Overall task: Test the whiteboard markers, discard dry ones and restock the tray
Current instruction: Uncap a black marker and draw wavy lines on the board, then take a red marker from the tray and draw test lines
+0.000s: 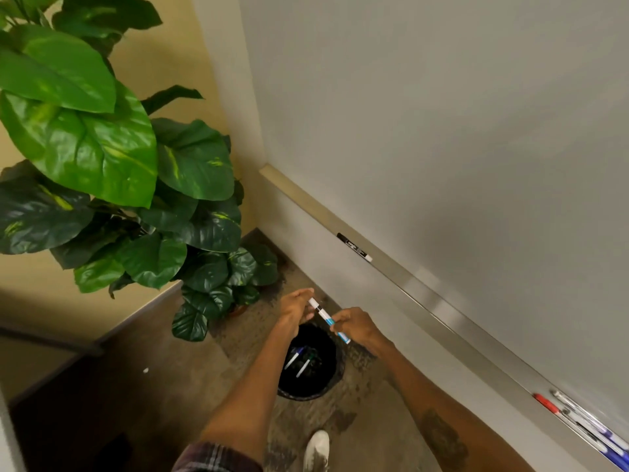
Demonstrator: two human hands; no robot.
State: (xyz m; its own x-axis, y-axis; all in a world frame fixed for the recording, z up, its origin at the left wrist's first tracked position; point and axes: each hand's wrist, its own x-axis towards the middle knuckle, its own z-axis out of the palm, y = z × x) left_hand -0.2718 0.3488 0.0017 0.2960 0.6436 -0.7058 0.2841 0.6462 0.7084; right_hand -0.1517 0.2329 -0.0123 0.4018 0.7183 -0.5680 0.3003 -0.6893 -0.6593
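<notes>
Hands meet above the black bin (pixel 320 391) on the floor (pixel 170 386) in the head view, sharing one blue marker (pixel 326 317). The grip of the left hand (pixel 295 310) pinches its white far end with the fingertips; the grip of the right hand (pixel 355 327) is curled round the blue near end. The marker's long axis slants from far-left to near-right, bridging the hands above the bin's far rim; two discarded markers (pixel 294 357) lie inside. I judge a drop would need a small shift towards the person. The tray (pixel 425 296), holding a black marker (pixel 354 247), runs along the right, nearer the right hand.
</notes>
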